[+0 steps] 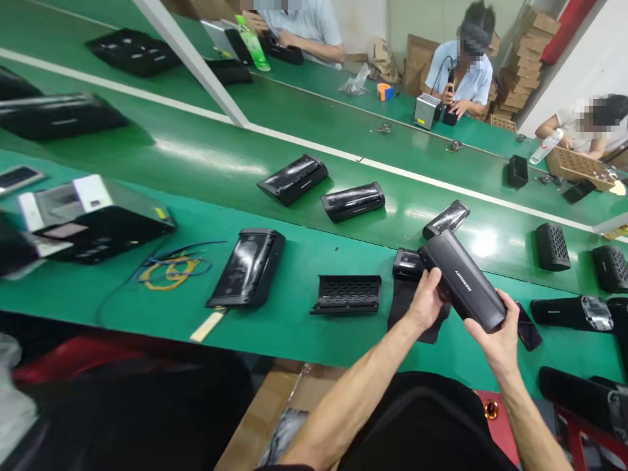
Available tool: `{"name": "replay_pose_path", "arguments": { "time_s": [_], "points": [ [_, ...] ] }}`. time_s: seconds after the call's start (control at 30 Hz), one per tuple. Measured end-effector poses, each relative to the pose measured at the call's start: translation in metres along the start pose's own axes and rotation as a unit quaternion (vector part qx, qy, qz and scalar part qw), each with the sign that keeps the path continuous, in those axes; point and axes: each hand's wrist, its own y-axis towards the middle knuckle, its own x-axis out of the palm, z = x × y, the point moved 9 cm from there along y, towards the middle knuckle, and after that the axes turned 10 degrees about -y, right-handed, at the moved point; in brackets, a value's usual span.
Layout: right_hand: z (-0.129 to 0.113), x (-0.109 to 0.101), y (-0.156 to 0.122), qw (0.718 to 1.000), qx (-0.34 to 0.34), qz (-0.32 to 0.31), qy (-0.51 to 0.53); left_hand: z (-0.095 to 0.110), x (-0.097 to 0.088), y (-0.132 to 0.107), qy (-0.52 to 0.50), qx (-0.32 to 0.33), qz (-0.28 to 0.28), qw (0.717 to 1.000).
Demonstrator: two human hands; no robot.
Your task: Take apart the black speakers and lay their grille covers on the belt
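A black speaker housing [462, 278] with MERKURY printed on it is held tilted above the bench. My left hand [426, 299] grips its upper left end. My right hand [498, 333] is wrapped round its lower right end, thumb below. Beneath my left hand lies a dark cloth [417, 320], with a glossy black housing [408, 263] at its far edge. Just behind the held one, another glossy housing [447, 219] rests on the green belt. To the left is a perforated black grille [347, 294]. A phone [530, 326] lies beside my right hand.
Several more housings rest on the belt [220, 167] and at right. On the bench at left stand a glossy housing [250, 265], coiled wires [171, 269] and a boxy device [98, 219]. A white post [196, 65] rises from the line. Co-workers sit across it.
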Motion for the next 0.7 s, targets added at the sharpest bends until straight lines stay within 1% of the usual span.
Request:
{"name": "replay_pose_path", "arguments": {
  "time_s": [0.03,0.07,0.1,0.13,0.17,0.2,0.23,0.27,0.3,0.4,0.5,0.63,0.7],
  "points": [
    [0.001,-0.006,0.002,1.000,0.008,-0.012,0.015,0.020,0.001,0.005,0.053,0.008,-0.027,0.998],
    [0.001,-0.011,0.003,0.999,0.012,-0.029,0.027,0.044,0.005,0.009,0.120,0.039,-0.060,0.990],
    [0.001,-0.016,0.003,0.998,0.014,-0.046,0.038,0.065,0.010,0.012,0.195,0.060,-0.097,0.974],
    [0.001,-0.020,0.002,0.997,0.016,-0.064,0.046,0.078,0.018,0.014,0.266,0.057,-0.146,0.951],
    [0.002,-0.022,0.001,0.995,0.018,-0.077,0.053,0.085,0.026,0.014,0.322,0.040,-0.197,0.925],
    [0.003,-0.022,0.000,0.994,0.022,-0.090,0.063,0.090,0.031,0.013,0.359,0.031,-0.233,0.903],
    [0.005,-0.022,0.000,0.992,0.027,-0.100,0.074,0.091,0.035,0.011,0.382,0.025,-0.255,0.888],
    [0.008,-0.021,0.001,0.990,0.034,-0.107,0.087,0.091,0.036,0.009,0.391,0.028,-0.261,0.882],
    [0.012,-0.019,0.003,0.987,0.040,-0.113,0.102,0.090,0.036,0.007,0.393,0.037,-0.254,0.883],
    [0.021,-0.017,0.012,0.979,0.058,-0.136,0.139,0.079,0.029,0.003,0.386,0.057,-0.211,0.897],
    [0.025,-0.019,0.019,0.974,0.068,-0.155,0.154,0.069,0.023,0.000,0.381,0.063,-0.192,0.902],
    [0.023,-0.026,0.021,0.973,0.068,-0.158,0.153,0.069,0.023,-0.002,0.392,0.075,-0.192,0.897],
    [0.021,-0.027,0.021,0.972,0.061,-0.170,0.148,0.071,0.026,-0.005,0.399,0.081,-0.193,0.893]
  ]
}}
